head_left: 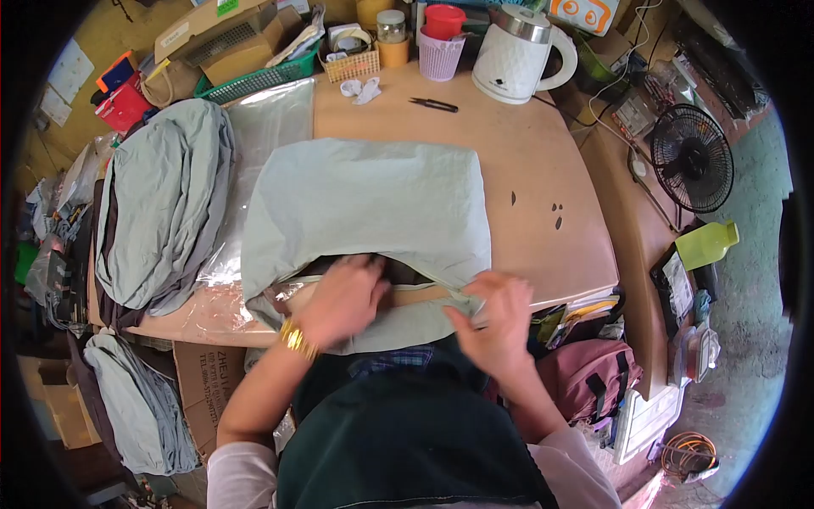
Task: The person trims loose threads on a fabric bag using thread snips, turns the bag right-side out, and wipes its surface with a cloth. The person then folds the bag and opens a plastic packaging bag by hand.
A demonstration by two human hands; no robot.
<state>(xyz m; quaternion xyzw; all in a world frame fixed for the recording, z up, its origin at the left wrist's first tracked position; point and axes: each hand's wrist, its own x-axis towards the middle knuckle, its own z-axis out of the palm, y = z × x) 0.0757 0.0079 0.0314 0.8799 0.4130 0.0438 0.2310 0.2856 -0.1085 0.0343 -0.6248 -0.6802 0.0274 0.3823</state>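
Dark garment (407, 441) | grey cloth (373, 187) beneath left fingers (366, 265) (blurred, grip unclear) | right fingers (498, 287) clamp its edge

Small w'shop for cloth goods. A broad work table (543, 187) bears a grey cloth piece (373, 187), w/ a cloth pile (165, 204) at its L end & clear plastic sheets (273, 119) btwn them. Small black snips (433, 104) lie towards the far edge, near a tape basket (349, 61). More grey cloth (140, 403) hangs or lies below, beside a printed cardboard box (208, 386). Lived-in touches, as in a long-used workroom: white kettle (513, 59), fan (694, 157), green bottle (708, 244), pink bag (585, 377). Painted wall (750, 348) on the R. Far-L clutter is dark & warped at the lens edge, so prob. packaging, but can't be sure.
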